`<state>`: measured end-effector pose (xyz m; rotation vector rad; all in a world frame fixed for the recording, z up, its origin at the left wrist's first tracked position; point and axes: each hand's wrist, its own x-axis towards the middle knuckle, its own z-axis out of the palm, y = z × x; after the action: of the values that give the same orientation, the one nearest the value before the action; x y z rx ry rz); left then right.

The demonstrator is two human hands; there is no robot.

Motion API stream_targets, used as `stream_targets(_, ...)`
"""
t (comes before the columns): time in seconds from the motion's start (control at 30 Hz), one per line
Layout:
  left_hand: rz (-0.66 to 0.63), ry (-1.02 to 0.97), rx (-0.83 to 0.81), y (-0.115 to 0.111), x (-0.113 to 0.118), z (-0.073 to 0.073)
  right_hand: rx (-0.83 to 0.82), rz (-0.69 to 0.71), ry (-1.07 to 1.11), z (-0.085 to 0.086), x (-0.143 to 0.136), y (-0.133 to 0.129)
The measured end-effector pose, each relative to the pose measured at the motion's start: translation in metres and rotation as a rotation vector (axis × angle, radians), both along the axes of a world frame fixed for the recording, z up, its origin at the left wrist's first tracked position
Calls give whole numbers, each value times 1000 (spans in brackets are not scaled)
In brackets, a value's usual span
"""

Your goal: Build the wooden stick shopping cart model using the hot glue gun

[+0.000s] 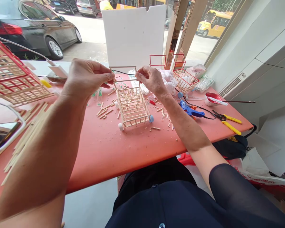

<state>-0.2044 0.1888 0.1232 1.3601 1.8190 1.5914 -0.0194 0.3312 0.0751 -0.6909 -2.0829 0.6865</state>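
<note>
A miniature cart made of thin wooden sticks stands on the red table, with white and blue bottle-cap wheels at its corners. Its raised frame at the far end is between my hands. My left hand pinches the left upright of that frame near the top. On the other side my right hand has thumb and fingers closed at the right upright. Around the cart lie short cut wooden pieces and crumbs.
A blue glue gun, yellow-handled wire pliers and a cup of red paint lie to the right. Red-trimmed stick carts stand at the back right and far left. Long sticks lie at left; a white board stands behind.
</note>
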Motion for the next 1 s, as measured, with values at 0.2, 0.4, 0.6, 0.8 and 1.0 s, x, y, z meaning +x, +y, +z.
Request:
stream_targets(0.2, -23, 35, 25, 7, -12, -8, 34, -16, -14, 0, 2, 1)
stream_targets(0.4, -60, 51, 40, 8, -16, -11, 41, -24, -13, -2, 2, 1)
stream_targets(0.6, -48, 94, 31, 7, -15, -10, 34, -28, -42, -1, 2, -3)
stream_targets(0.8, -38, 103, 3, 6, -17, -9, 76, -66, -91, 1, 2, -6)
stream_targets(1.0, -80, 21, -29, 1, -9, -3, 121, -101, -123, 4, 3, -9)
